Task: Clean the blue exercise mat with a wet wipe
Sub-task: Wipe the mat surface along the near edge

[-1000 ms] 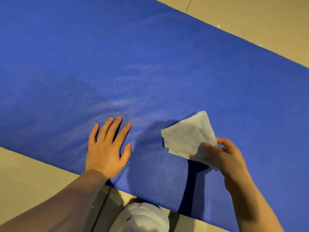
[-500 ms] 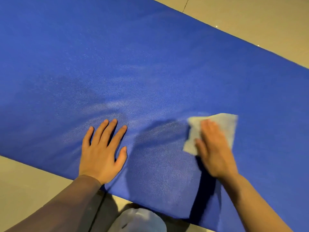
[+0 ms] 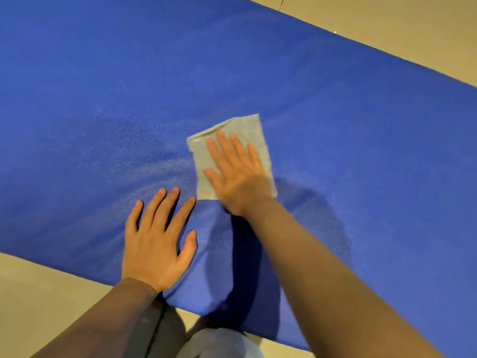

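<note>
The blue exercise mat (image 3: 335, 125) lies flat on the floor and fills most of the view. A folded pale wet wipe (image 3: 242, 130) lies on the mat near its middle. My right hand (image 3: 237, 174) presses flat on the wipe with straight, spread fingers and covers its lower part. My left hand (image 3: 157, 239) rests flat on the mat just left of and below the wipe, fingers spread, holding nothing. Damp, shiny streaks show on the mat to the left of the wipe.
Beige floor (image 3: 38, 293) shows beyond the mat's near edge at the lower left and past its far edge at the upper right (image 3: 400, 21). My knee in light cloth (image 3: 219, 342) sits at the bottom, close to the mat's near edge.
My right hand went from pinching the lifted wipe to pressing it flat on the mat, then slid it left and further away, close to my left hand. My left hand stayed planted.
</note>
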A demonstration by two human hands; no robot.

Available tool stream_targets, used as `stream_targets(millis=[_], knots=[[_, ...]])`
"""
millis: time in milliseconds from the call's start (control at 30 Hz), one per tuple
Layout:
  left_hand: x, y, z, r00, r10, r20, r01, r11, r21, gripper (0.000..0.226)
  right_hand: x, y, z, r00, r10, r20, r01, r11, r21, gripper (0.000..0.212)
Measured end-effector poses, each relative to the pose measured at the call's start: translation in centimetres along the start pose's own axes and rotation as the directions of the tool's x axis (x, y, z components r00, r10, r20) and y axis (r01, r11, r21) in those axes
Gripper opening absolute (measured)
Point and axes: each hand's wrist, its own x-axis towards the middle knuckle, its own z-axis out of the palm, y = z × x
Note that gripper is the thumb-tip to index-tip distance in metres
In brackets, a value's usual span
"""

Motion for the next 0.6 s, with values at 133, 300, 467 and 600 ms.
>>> stream_targets(millis=[133,300,467,600], knots=[[0.0,0.0,0.0,1.0,-0.004,0.003,0.004,1.0,-0.006,0.057,-4.7,9.4,-3.0,0.936,0.349,0.044,-0.349,0.937,-0.011,0.065],[0.0,0.2,0.0,1.0,-0.023,0.008,0.023,1.0,-0.013,0.056,-12.4,14.3,-4.4,0.7,0.712,-0.056,-0.711,0.702,0.042,0.074],[-0.1,0.2,0.1,1.0,-0.009,-0.025,0.009,1.0,-0.006,0.055,-13.0,5.5,-0.2,0.749,0.645,-0.152,-0.646,0.761,0.049,0.075],[-0.1,0.2,0.1,1.0,0.002,-0.027,-0.002,1.0,0.001,0.056,-13.5,-4.3,3.0,0.977,0.205,-0.061,-0.207,0.978,-0.016,0.065]])
